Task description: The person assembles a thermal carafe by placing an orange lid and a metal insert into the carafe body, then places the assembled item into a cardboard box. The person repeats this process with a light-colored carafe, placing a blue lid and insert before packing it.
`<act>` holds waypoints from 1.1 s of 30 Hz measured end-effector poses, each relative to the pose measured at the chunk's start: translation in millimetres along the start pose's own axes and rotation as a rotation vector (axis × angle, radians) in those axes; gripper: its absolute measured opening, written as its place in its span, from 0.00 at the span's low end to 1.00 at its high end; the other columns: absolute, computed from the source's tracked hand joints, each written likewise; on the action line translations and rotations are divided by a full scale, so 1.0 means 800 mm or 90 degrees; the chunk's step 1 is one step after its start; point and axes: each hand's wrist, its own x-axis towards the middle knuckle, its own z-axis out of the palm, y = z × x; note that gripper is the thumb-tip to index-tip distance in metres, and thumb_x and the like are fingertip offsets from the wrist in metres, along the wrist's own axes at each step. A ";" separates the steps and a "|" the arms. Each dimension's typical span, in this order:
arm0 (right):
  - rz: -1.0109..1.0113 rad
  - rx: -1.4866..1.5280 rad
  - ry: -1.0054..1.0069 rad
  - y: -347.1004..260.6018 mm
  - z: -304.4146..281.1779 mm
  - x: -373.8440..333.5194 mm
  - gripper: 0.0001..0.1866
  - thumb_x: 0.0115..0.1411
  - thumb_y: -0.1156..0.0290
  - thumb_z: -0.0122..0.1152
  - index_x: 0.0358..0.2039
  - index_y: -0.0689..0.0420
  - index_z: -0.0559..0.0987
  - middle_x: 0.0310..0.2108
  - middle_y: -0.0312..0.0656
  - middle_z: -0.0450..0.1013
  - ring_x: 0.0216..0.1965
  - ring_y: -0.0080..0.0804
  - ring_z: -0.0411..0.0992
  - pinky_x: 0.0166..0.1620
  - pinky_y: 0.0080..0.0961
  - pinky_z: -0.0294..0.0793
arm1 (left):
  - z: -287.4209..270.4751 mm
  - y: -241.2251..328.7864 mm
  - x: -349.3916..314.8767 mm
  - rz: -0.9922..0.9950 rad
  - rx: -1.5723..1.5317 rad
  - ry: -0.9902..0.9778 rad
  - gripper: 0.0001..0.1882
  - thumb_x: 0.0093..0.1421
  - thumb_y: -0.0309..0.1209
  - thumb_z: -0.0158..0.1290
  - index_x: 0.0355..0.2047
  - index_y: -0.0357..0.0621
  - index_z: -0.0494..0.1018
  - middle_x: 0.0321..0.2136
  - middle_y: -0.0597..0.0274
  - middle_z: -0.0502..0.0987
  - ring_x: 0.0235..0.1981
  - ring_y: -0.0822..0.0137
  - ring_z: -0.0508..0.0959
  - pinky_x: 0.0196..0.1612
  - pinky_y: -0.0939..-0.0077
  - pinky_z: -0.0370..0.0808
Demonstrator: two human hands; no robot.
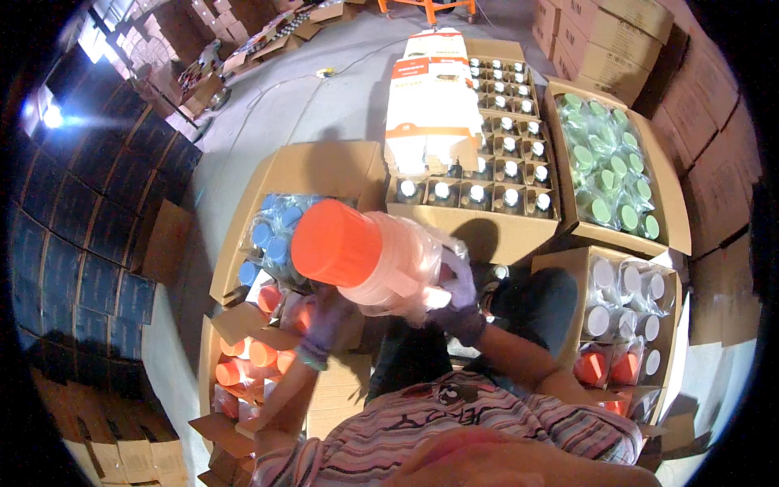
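We hold the orange-lidded jar (365,256), light, slick in its plastic wrap, both hands — left hand (324,325), right hand (458,296) — closed around its body.

Grey concrete floor (324,105) carries it all. On it: open cardboard box w/ blue-capped jars (276,231), box w/ orange-capped jars (243,365) just below it, divided box of small white-capped bottles (503,162) at centre, box of green-lidded jars (613,170) on the right, box w/ white & orange lids (625,325) near it. Stacked closed cartons (617,40) at top right.
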 end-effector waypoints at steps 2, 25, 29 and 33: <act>-0.027 0.004 0.001 -0.017 -0.014 0.018 0.14 0.38 0.73 0.65 0.27 0.57 0.72 0.41 0.47 0.72 0.37 0.47 0.71 0.40 0.39 0.71 | -0.046 0.039 -0.010 -0.047 -0.310 0.068 0.31 0.64 0.55 0.38 0.56 0.46 0.63 0.51 0.56 0.71 0.49 0.61 0.74 0.46 0.69 0.74; 0.004 -0.079 -0.293 -0.043 -0.107 0.032 0.25 0.49 0.63 0.60 0.46 0.63 0.74 0.48 0.50 0.70 0.50 0.47 0.68 0.54 0.38 0.65 | 0.000 0.106 -0.029 0.325 0.089 -0.192 0.55 0.51 0.36 0.62 0.65 0.41 0.32 0.58 0.46 0.57 0.59 0.50 0.61 0.59 0.59 0.61; -0.223 -0.237 -0.229 -0.021 -0.092 0.012 0.18 0.40 0.63 0.64 0.30 0.59 0.76 0.47 0.48 0.71 0.48 0.44 0.70 0.51 0.38 0.69 | 0.024 0.100 -0.029 0.039 -0.220 -0.066 0.49 0.52 0.34 0.62 0.64 0.41 0.41 0.56 0.50 0.61 0.59 0.55 0.61 0.58 0.61 0.63; 0.050 0.017 -0.338 -0.026 -0.109 0.032 0.21 0.55 0.56 0.57 0.42 0.58 0.74 0.48 0.48 0.71 0.46 0.46 0.71 0.50 0.33 0.69 | 0.008 0.151 -0.026 0.589 0.467 -0.179 0.45 0.41 0.41 0.68 0.57 0.40 0.60 0.51 0.45 0.65 0.53 0.46 0.65 0.54 0.52 0.64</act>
